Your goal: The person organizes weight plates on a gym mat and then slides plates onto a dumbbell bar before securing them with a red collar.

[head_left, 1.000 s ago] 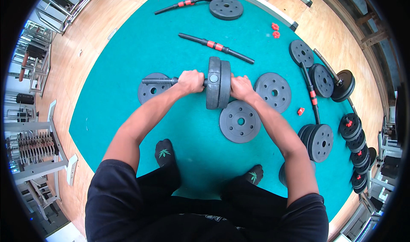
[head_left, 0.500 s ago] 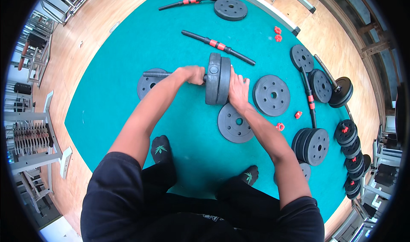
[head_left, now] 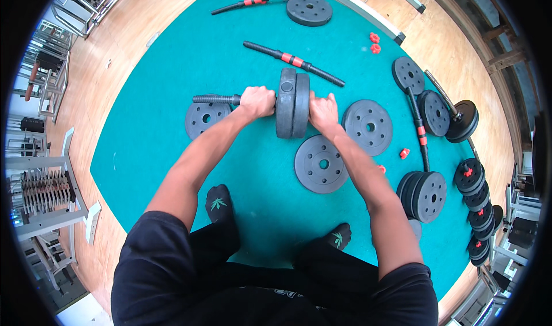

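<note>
The person stands on a round teal floor mat and bends down over a black metal dumbbell bar. The left hand is closed around this bar, fingers wrapped over it, just beside the two dark grey round weight plates that stand upright on their edges, pressed flat one against the other on the bar. The right hand is on the other side of the pair; its fingers lie against the face of the right plate, and I cannot tell if it grips the bar there, because the plates and the hand hide that part. The free end of the bar points to the person's left and passes over a dark grey weight plate lying flat on the mat.

Near the right hand, two more flat grey plates lie on the mat: one just below the hands and one further right. Behind the hands lies a second black bar with a red middle grip, apart from the standing plates. A small red plastic collar nut lies on the mat to the right, and two others lie further away near the mat's edge. At the far right, several assembled black dumbbells stand in a row. The person's feet in dark socks with a green leaf pattern rest on the mat. A metal rack stands on the wooden floor at left.
</note>
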### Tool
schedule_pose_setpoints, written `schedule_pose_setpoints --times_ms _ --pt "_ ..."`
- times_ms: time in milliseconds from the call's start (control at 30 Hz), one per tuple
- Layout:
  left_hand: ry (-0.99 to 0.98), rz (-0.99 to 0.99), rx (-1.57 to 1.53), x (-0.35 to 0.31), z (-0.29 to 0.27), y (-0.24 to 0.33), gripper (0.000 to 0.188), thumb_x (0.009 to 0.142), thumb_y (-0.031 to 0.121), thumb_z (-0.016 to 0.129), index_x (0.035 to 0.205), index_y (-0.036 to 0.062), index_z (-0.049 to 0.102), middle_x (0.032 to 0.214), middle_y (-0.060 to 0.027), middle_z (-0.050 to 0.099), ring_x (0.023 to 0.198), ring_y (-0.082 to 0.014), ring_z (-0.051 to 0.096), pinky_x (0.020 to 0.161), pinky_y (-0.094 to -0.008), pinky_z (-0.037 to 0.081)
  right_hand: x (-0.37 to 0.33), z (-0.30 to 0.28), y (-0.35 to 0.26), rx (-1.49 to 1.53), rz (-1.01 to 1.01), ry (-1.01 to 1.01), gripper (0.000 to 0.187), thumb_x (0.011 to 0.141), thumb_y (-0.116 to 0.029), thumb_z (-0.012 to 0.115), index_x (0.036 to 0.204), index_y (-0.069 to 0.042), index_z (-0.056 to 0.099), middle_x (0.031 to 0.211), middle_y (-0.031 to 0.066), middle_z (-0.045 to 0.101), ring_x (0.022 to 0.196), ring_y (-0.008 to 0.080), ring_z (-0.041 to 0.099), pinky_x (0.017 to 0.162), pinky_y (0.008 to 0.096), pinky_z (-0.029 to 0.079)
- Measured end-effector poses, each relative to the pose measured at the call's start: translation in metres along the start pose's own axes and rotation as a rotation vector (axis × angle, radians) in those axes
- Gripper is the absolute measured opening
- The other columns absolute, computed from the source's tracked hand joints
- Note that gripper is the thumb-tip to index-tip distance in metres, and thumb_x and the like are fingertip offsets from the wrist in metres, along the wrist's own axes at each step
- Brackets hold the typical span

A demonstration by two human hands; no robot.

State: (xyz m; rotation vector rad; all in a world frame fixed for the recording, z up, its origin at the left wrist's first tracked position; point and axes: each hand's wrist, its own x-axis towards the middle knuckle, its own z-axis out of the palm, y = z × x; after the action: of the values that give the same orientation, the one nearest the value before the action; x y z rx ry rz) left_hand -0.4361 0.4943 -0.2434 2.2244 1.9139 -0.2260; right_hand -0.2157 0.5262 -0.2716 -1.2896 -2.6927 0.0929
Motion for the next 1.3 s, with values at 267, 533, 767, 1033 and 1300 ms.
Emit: schedule_pose_setpoints --times_ms 267,533,767,1033,1300 --pt "0.118 0.041 0.021 -0.005 0.015 0.002 0.012 0.076 0.017 0.065 0.076 0.0069 0.072 0.079 -0.0193 0.072 0.073 -0.0342 0.072 0.065 -0.0449 0.058 0.002 0.0 0.011 0.118 0.015 -0.118 0.024 0.079 -0.019 0.065 0.097 -0.005 0.06 0.074 0.0177 0.069 0.075 0.036 0.068 0.076 0.0491 0.047" --pt "0.215 0.044 0.025 -0.009 0.031 -0.006 0.013 0.076 0.016 0.063 0.082 0.0064 0.069 0.075 -0.0178 0.07 0.069 -0.0344 0.071 0.061 -0.0455 0.056 0.016 -0.01 0.007 0.169 0.082 -0.364 0.015 0.081 -0.018 0.061 0.091 -0.008 0.066 0.095 0.0206 0.07 0.094 0.0383 0.067 0.084 0.0473 0.053" --pt "0.107 0.055 0.028 -0.001 0.015 -0.003 0.016 0.076 0.02 0.065 0.083 0.0071 0.072 0.078 -0.0194 0.071 0.073 -0.0347 0.072 0.067 -0.046 0.058 0.02 -0.016 0.012 0.2 0.129 -0.454 0.03 0.081 -0.017 0.061 0.11 -0.009 0.062 0.101 0.0203 0.069 0.1 0.0373 0.066 0.087 0.0503 0.05" --pt "-0.177 0.221 -0.14 0.022 0.004 -0.023 0.042 0.072 0.031 0.072 0.104 0.0033 0.066 0.093 -0.0217 0.071 0.089 -0.0352 0.071 0.078 -0.0465 0.056 -0.083 -0.018 0.006 0.242 0.119 0.255 0.066 0.079 -0.012 0.066 0.141 -0.011 0.042 0.123 0.0195 0.047 0.116 0.0368 0.048 0.089 0.0519 0.041" --pt "-0.37 0.12 -0.275 -0.033 -0.008 -0.072 0.035 0.087 0.037 0.069 0.089 0.0026 0.063 0.065 -0.0139 0.064 0.065 -0.0297 0.067 0.063 -0.0441 0.051 -0.238 -0.017 -0.021 0.074 -0.028 -0.281 0.069 0.095 -0.053 0.05 0.152 -0.02 0.032 0.161 0.015 0.02 0.149 0.0366 0.019 0.117 0.0624 0.014"
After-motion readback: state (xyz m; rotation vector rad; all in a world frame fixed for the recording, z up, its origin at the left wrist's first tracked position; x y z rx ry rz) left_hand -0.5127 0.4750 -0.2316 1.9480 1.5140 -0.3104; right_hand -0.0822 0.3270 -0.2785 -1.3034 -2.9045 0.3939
